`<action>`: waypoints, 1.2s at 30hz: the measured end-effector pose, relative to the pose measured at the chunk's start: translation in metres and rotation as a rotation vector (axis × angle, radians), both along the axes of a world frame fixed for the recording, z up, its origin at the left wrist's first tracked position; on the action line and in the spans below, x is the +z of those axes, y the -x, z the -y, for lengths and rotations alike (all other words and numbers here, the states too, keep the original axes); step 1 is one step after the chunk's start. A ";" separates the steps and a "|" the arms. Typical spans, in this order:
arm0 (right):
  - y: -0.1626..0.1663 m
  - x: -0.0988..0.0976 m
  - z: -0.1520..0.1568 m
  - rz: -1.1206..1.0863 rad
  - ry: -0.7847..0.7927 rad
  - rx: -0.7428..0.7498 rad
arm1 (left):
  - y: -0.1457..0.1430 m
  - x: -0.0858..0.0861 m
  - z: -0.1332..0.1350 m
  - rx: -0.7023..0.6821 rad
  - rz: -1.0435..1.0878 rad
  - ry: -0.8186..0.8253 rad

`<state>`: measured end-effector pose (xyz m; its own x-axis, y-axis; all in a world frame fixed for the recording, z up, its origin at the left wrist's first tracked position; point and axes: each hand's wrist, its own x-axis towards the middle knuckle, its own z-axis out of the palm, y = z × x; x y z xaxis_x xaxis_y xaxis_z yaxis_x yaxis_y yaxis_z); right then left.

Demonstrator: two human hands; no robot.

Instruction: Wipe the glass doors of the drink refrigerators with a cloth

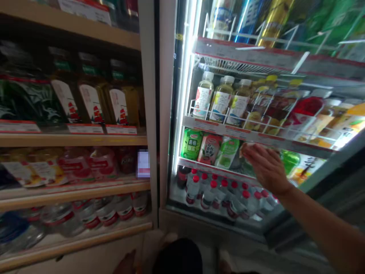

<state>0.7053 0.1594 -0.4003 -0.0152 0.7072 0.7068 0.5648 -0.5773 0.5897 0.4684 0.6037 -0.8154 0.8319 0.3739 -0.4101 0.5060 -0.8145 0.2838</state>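
Observation:
My right hand (265,163) reaches into the lit drinks fridge, level with the shelf of green and red bottles. Its fingers are pressed together and bent forward, just below the shelf's front rail (256,137). Something small and pale shows at the fingertips, too blurred to name. Left of the hand stand a light green bottle (227,153), a red bottle (209,149) and a green bottle (191,144). Another green bottle (290,163) is partly visible to the right. At the bottom edge, a blurred skin-toned shape (125,263) may be my left hand; its fingers cannot be made out.
White-capped tea bottles (221,99) fill the shelf above, behind a wire guard. Several red-capped water bottles (209,195) stand below. The fridge's dark door edge (302,190) is at the right. A wooden shelf unit (74,140) with bottles stands left.

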 end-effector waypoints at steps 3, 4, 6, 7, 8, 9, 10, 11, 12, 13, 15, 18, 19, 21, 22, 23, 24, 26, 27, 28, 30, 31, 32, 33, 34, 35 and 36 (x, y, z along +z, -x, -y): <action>0.009 -0.038 -0.014 -0.155 0.110 0.070 | 0.000 0.034 0.004 -0.073 0.090 -0.020; 0.014 -0.051 -0.020 -0.221 0.148 0.093 | -0.001 0.053 0.007 -0.102 0.126 -0.019; 0.028 -0.076 -0.032 -0.384 0.175 0.105 | -0.001 0.100 0.018 -0.158 0.183 -0.010; 0.037 -0.087 -0.038 -0.507 0.159 0.070 | -0.002 0.126 0.026 -0.200 0.249 -0.015; 0.048 -0.097 -0.044 -0.646 0.155 0.030 | -0.002 0.154 0.036 -0.239 0.313 -0.021; 0.061 -0.105 -0.050 -0.791 0.131 -0.013 | -0.002 0.182 0.047 -0.283 0.361 -0.019; 0.075 -0.112 -0.056 -0.935 0.099 -0.037 | -0.002 0.210 0.059 -0.323 0.409 -0.020; 0.090 -0.118 -0.062 -1.074 0.062 -0.041 | -0.002 0.238 0.071 -0.357 0.463 -0.024; 0.105 -0.123 -0.068 -1.205 0.027 -0.022 | -0.001 0.265 0.083 -0.398 0.495 -0.035; 0.119 -0.126 -0.073 -1.318 -0.004 0.010 | -0.002 0.290 0.095 -0.448 0.534 -0.058; 0.145 -0.130 -0.081 -1.478 -0.056 0.077 | -0.002 0.339 0.119 -0.576 0.630 -0.091; 0.170 -0.129 -0.084 -1.563 -0.207 0.129 | -0.004 0.399 0.155 -0.736 0.790 -0.127; 0.176 -0.127 -0.082 -1.567 -0.281 0.138 | -0.005 0.414 0.167 -0.791 0.820 -0.137; 0.185 -0.122 -0.070 -1.555 -0.424 0.153 | -0.005 0.438 0.189 -0.887 0.844 -0.155; 0.190 -0.120 -0.062 -1.547 -0.477 0.165 | -0.005 0.447 0.199 -0.934 0.849 -0.162; 0.195 -0.117 -0.052 -1.542 -0.511 0.179 | -0.004 0.453 0.208 -0.986 0.860 -0.169; 0.201 -0.114 -0.042 -1.539 -0.529 0.197 | -0.003 0.459 0.216 -1.057 0.880 -0.177; 0.215 -0.107 -0.018 -1.537 -0.535 0.225 | 0.001 0.467 0.228 -1.262 0.906 -0.198; 0.222 -0.103 -0.006 -1.538 -0.527 0.231 | 0.003 0.471 0.233 -1.376 0.904 -0.210; 0.230 -0.099 0.005 -1.539 -0.514 0.228 | 0.005 0.475 0.237 -1.485 0.887 -0.217; 0.245 -0.091 0.024 -1.537 -0.484 0.205 | 0.009 0.481 0.245 -1.623 0.835 -0.214; 0.252 -0.088 0.032 -1.537 -0.472 0.188 | 0.011 0.483 0.249 -1.648 0.829 -0.204; 0.258 -0.085 0.039 -1.534 -0.468 0.168 | 0.012 0.483 0.253 -1.655 0.848 -0.188; 0.263 -0.084 0.044 -1.529 -0.476 0.150 | 0.013 0.483 0.258 -1.646 0.873 -0.177; 0.267 -0.084 0.047 -1.524 -0.495 0.134 | 0.014 0.482 0.263 -1.626 0.904 -0.176; 0.270 -0.085 0.049 -1.516 -0.524 0.122 | 0.015 0.481 0.268 -1.601 0.942 -0.185; 0.273 -0.087 0.050 -1.506 -0.558 0.111 | 0.017 0.480 0.272 -1.582 0.985 -0.204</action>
